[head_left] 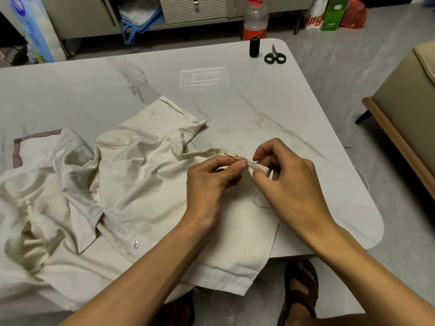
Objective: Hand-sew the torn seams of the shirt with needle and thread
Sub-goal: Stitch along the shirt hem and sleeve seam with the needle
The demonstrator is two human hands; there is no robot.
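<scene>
Centre frame, a person's left hand (pixel 209 177) and right hand (pixel 289 182) meet, each pinching a folded seam (pixel 255 165) of the cream shirt (pixel 131 175) sprawled across the table (pixel 259 102) at lower left. Dark thread (pixel 257 201) loops beneath the right hand. Spool (pixel 254 47) and scissors (pixel 275 56) lie upper right.

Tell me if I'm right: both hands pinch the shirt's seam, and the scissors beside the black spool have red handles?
Not quite: the head view shows the scissors have black handles, not red. Both the left hand and right hand do pinch the shirt's seam, and the scissors do lie beside the black spool.
</scene>
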